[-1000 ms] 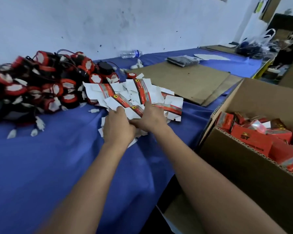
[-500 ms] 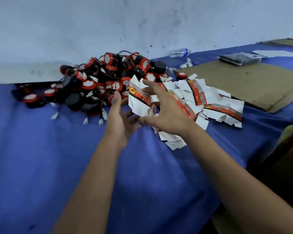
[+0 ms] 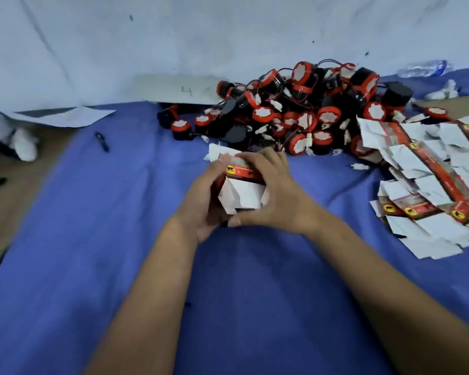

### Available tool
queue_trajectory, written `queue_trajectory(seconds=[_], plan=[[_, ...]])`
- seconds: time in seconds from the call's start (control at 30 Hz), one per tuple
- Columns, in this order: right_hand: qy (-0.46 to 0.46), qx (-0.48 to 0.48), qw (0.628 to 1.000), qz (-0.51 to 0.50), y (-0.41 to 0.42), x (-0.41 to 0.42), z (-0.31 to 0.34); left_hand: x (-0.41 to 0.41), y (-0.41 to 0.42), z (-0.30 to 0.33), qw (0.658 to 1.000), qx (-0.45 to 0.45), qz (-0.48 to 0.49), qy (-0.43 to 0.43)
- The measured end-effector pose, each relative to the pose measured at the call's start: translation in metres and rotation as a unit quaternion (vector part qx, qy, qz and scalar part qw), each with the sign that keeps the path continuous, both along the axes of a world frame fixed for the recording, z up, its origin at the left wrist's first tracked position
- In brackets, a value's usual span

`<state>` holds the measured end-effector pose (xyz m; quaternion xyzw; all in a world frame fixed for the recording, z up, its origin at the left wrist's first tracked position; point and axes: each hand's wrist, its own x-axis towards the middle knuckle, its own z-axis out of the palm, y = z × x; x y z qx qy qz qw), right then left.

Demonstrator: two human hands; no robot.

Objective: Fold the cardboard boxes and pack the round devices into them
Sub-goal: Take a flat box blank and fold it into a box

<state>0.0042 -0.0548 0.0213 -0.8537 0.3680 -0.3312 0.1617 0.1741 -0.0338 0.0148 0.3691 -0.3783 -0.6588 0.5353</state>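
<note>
Both hands share one grip: the left hand point(image 3: 203, 196) and right hand point(image 3: 279, 196) curl their fingers around a half-formed cardboard box point(image 3: 241, 185), clamped on it from either side above the blue bench point(image 3: 119, 239). Behind the box lies the heap of round devices point(image 3: 303, 109). Right of the box, flat unfolded box blanks point(image 3: 431, 180) are spread out. Left of the box lies a black pen point(image 3: 102, 142).

Flat box stack point(image 3: 431, 182) cut off by the right edge; bottle point(image 3: 425, 68) blurred.
</note>
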Motion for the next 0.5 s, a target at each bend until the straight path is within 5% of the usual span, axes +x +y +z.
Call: queue_trajectory(seconds=[0.27, 0.5], plan=[[-0.180, 0.143, 0.973, 0.016, -0.008, -0.019, -0.004, 0.000, -0.003, 0.001, 0.997, -0.017, 0.046, -0.064], [-0.232, 0.210, 0.950, -0.003, -0.005, -0.020, -0.006, -0.011, 0.001, -0.003, 0.990, -0.106, -0.046, -0.083]])
